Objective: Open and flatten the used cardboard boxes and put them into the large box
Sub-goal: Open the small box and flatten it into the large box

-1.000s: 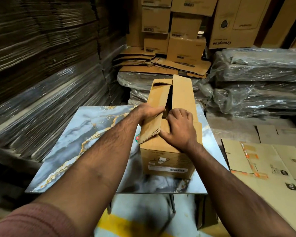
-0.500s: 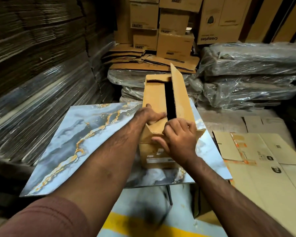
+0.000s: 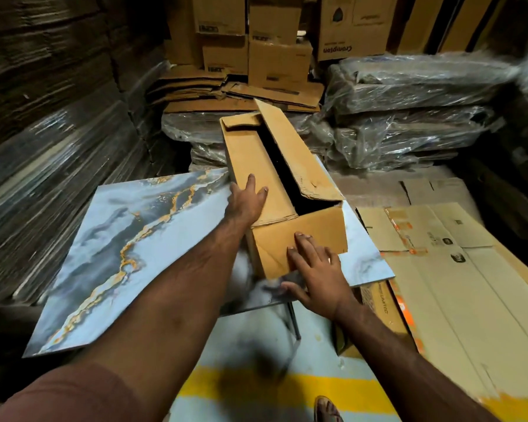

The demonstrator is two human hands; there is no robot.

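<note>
A long cardboard box (image 3: 256, 166) is lying on the marble table (image 3: 128, 239), along its right edge, with its top flaps standing open. The left hand (image 3: 244, 202) is pressing flat on the left flap, fingers straight. The right hand (image 3: 314, 269) is lying flat on the near end flap, fingers spread, holding nothing. Flat cardboard sheets (image 3: 439, 269) are lying beside the table's right edge.

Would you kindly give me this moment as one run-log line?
step: opening box | left hand: flat on left flap | right hand: flat on near flap | cardboard box: on marbled table, top open | flattened: not yet
</note>
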